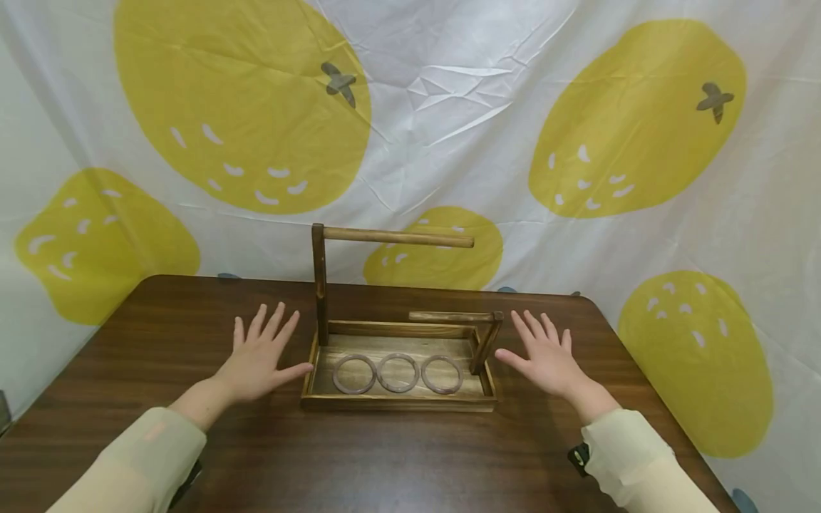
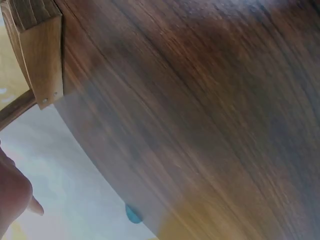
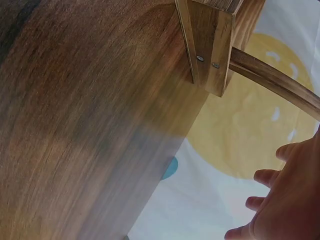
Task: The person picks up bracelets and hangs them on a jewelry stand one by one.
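Observation:
A wooden tray (image 1: pixel 398 405) with two upright posts, each bearing a horizontal rod, stands on the table. Three translucent bangles (image 1: pixel 354 374) lie side by side in a row on its floor. The tall post (image 1: pixel 319 285) rises at the left end, the short post (image 1: pixel 486 343) at the right. My left hand (image 1: pixel 256 363) is spread just left of the tray, thumb near its left wall, holding nothing. On the other side my right hand (image 1: pixel 545 356) is spread with straight fingers, its thumb near the short post, also holding nothing. In the right wrist view, part of the right hand (image 3: pixel 290 200) shows at the lower right.
The dark brown wooden table (image 1: pixel 410 463) extends around the tray on all sides. Behind it hangs a white cloth (image 1: pixel 449 142) printed with large yellow fruit, close to the table's back edge. Dark straps show at both sleeve cuffs.

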Demonstrator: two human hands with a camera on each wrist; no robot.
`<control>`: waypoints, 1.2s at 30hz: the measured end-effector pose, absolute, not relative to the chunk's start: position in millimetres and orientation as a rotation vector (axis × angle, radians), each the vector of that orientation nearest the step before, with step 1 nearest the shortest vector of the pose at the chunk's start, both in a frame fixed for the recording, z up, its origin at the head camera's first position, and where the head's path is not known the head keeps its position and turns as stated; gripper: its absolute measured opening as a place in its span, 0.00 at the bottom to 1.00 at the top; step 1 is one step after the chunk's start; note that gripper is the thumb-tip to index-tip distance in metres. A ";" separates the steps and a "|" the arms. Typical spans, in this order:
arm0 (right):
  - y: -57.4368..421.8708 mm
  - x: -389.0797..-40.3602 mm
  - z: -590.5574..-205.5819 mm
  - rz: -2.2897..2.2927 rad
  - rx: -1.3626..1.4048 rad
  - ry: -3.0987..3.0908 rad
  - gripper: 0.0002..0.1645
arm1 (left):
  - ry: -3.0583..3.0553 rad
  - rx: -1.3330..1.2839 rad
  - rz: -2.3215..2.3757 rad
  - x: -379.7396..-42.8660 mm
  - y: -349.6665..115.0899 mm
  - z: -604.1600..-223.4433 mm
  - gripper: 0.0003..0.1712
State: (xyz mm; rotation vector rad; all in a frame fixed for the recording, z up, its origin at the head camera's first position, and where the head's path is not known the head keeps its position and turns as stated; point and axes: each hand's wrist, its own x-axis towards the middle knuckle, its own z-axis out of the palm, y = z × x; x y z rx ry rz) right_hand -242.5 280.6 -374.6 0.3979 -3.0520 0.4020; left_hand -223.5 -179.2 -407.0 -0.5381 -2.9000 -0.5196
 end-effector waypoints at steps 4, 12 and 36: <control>280.9 -242.6 -376.0 0.439 0.397 -3.061 0.51 | -2.877 -0.566 -0.488 -226.2 -174.3 -408.0 0.53; 280.5 -241.1 -376.5 0.553 0.392 -3.087 0.49 | -2.839 -0.647 -0.450 -228.5 -158.6 -405.2 0.53; 274.6 -245.6 -403.3 1.749 0.267 -2.938 0.41 | -2.899 -0.759 -0.604 -235.8 -113.4 -402.9 0.45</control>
